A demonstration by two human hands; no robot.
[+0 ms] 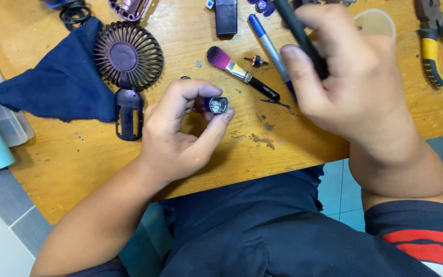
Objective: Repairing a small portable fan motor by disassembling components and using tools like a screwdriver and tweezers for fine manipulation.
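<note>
1. Dark trousers (262, 231) fill the foreground below the wooden surface (78, 164).
2. Above the surface edge, the left hand (180, 136) pinches a small metal cylinder (216, 104) between thumb and curled fingers (193, 90) (shiny end facing up).
3. The right hand (355, 87) closes its fingers around a black tool handle (298, 31), raised just right of the cylinder.
4. A pink-tipped brush (242, 72) and a blue pen (267, 43) lie between the hands.
5. Farther left rest a dark fan grille (129, 56) and a navy cloth (62, 82); yellow pliers (439, 43) lie far right.

Bright even light, soft shadows under hands, slight motion blur, wide-angle edges
</note>
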